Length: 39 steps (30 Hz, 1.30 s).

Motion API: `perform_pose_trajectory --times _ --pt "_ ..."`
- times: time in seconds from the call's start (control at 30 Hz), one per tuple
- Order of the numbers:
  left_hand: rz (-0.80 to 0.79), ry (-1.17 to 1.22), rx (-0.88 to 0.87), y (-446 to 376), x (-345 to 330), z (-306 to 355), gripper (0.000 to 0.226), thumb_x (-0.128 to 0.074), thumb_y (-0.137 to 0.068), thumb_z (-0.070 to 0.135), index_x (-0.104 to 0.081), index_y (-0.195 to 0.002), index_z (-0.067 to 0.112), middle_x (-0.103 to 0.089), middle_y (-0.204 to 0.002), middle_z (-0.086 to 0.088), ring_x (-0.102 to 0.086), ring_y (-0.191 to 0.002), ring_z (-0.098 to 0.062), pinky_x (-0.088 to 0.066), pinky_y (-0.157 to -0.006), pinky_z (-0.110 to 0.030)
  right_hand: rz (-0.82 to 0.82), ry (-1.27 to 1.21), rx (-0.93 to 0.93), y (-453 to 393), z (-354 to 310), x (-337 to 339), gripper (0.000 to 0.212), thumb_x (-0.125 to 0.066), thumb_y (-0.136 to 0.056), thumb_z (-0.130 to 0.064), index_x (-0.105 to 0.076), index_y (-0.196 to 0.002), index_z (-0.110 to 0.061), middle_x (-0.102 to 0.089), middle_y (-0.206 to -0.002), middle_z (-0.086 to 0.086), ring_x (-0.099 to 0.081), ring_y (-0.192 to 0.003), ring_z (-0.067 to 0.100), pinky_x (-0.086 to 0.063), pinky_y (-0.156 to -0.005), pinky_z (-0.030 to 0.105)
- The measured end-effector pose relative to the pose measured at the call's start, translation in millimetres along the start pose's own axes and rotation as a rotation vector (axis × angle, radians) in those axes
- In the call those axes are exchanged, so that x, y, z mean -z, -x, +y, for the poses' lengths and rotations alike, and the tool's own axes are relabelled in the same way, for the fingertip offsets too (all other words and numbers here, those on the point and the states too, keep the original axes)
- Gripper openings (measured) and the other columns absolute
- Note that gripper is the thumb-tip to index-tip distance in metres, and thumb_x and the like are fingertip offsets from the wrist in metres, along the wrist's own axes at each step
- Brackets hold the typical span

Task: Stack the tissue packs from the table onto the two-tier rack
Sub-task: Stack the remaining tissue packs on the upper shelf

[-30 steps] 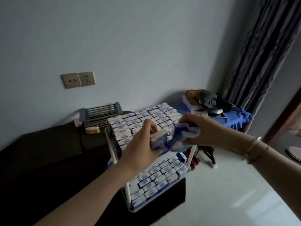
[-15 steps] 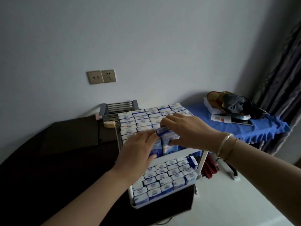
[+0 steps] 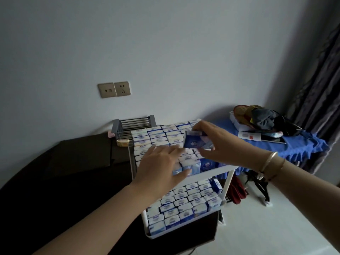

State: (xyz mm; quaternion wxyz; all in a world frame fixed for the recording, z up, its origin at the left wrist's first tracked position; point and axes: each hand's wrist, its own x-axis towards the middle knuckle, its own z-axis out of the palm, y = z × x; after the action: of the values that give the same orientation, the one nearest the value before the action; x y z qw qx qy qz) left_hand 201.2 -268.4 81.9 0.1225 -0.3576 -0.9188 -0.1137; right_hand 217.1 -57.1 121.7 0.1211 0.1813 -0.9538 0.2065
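A white two-tier rack (image 3: 229, 183) stands in front of me, both tiers packed with rows of blue-and-white tissue packs: top tier (image 3: 158, 135), bottom tier (image 3: 185, 203). My right hand (image 3: 217, 142) holds one blue tissue pack (image 3: 197, 141) just above the top tier's front right part. My left hand (image 3: 161, 170) lies flat with fingers spread on the packs at the top tier's front edge, holding nothing.
A dark table (image 3: 64, 172) spreads to the left and under the rack. A grey slatted rack (image 3: 134, 124) stands behind against the wall. At right, a blue-covered table (image 3: 298, 146) carries clothes and papers. A curtain (image 3: 320, 85) hangs far right; pale floor lies lower right.
My left hand let go of its pack and now rests flat on the front row. My right hand lifted a pack slightly up and right over the top tier.
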Motion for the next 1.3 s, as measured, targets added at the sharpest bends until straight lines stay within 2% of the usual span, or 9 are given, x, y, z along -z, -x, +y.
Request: perform_pose_trajectory --times 0.13,0.33,0.43,0.57,0.7,0.8,1.03,1.1,1.3 --pt "-0.195 -0.111 -0.072 -22.2 -0.8 14.8 0.063 -0.034 -0.097 0.055 -0.017 -0.152 0.030 -0.015 -0.159 0.011 -0.011 -0.147 -0.016 -0.006 -0.120 -0.042 -0.074 -0.032 -0.108 14.1 13.0 24.0 0.037 -0.054 -0.082 -0.008 -0.036 -0.107 -0.028 -0.059 -0.101 0.003 -0.059 -0.089 0.025 -0.053 -0.075 0.046" --pt "-0.280 -0.165 -0.039 -23.6 -22.9 11.9 0.059 -0.021 -0.103 0.043 -0.003 -0.153 0.018 -0.001 -0.161 0.003 -0.002 -0.148 -0.015 -0.012 -0.120 -0.041 -0.224 0.026 -0.046 30.0 12.0 40.0 0.033 -0.063 -0.086 -0.013 -0.059 -0.113 -0.033 -0.055 -0.109 -0.017 -0.054 -0.101 -0.001 -0.044 -0.090 0.020" --pt "-0.321 -0.183 -0.005 -23.5 -24.1 16.0 0.061 -0.017 -0.103 0.041 0.006 -0.153 0.015 0.008 -0.161 0.001 0.006 -0.148 -0.016 -0.008 -0.121 -0.042 -0.281 0.176 -0.045 27.5 10.1 24.5 0.044 -0.059 -0.090 -0.017 -0.048 -0.127 -0.038 -0.053 -0.119 -0.015 -0.048 -0.115 0.003 -0.039 -0.099 0.028" --pt "-0.350 -0.179 -0.001 -23.1 -23.7 17.3 0.061 -0.017 -0.103 0.041 0.011 -0.151 0.014 0.014 -0.160 -0.002 0.011 -0.147 -0.018 -0.005 -0.120 -0.043 -0.117 0.438 0.011 20.9 12.8 -5.3 0.058 -0.059 -0.086 -0.011 -0.034 -0.136 -0.029 -0.054 -0.125 -0.010 -0.045 -0.117 0.012 -0.030 -0.099 0.026" --pt "-0.356 -0.164 -0.022 -22.1 -22.2 13.2 0.060 -0.016 -0.103 0.042 0.007 -0.152 0.016 0.012 -0.161 -0.003 0.010 -0.148 -0.017 -0.004 -0.121 -0.042 -0.054 0.583 0.205 24.0 19.7 -24.7 0.058 -0.063 -0.070 -0.003 -0.054 -0.123 -0.024 -0.061 -0.116 -0.009 -0.053 -0.106 0.015 -0.040 -0.094 0.028" --pt "-0.351 -0.119 -0.008 -22.9 -23.6 14.3 0.061 -0.016 -0.102 0.046 0.005 -0.153 0.018 0.011 -0.160 0.000 0.011 -0.147 -0.015 -0.002 -0.121 -0.042 -0.027 0.496 0.169 35.7 29.8 -36.6 0.059 -0.067 -0.077 -0.008 -0.051 -0.133 -0.022 -0.053 -0.137 -0.006 -0.048 -0.126 0.013 -0.029 -0.108 0.030" --pt "-0.389 -0.052 -0.016 -24.3 -18.8 11.7 0.065 -0.015 -0.100 0.051 0.002 -0.153 0.017 0.010 -0.160 0.002 0.011 -0.147 -0.013 -0.002 -0.121 -0.041 -0.134 0.404 0.034 45.8 18.1 -43.4 0.079 -0.042 -0.084 -0.008 -0.004 -0.153 -0.021 -0.013 -0.158 -0.004 0.000 -0.143 0.001 0.008 -0.119 0.037" --pt "-0.379 0.052 -0.013 -26.6 -12.5 7.4 0.063 -0.018 -0.100 0.051 -0.006 -0.153 0.019 0.004 -0.161 0.004 0.002 -0.148 -0.012 -0.007 -0.121 -0.039 -0.111 0.403 0.021 39.4 7.6 -34.8 0.080 -0.043 -0.082 -0.012 -0.006 -0.152 -0.020 -0.018 -0.157 -0.005 0.000 -0.141 -0.002 0.017 -0.115 0.031" --pt "-0.116 0.314 0.057 -7.4 10.3 -39.6 0.045 -0.041 -0.100 0.035 -0.043 -0.142 0.019 -0.033 -0.154 0.005 -0.035 -0.138 -0.014 -0.026 -0.115 -0.034 0.025 0.196 -0.109 4.1 -43.5 -27.0 0.067 -0.045 -0.086 -0.010 -0.022 -0.148 -0.024 -0.030 -0.154 -0.005 -0.018 -0.143 0.006 0.009 -0.118 0.028"
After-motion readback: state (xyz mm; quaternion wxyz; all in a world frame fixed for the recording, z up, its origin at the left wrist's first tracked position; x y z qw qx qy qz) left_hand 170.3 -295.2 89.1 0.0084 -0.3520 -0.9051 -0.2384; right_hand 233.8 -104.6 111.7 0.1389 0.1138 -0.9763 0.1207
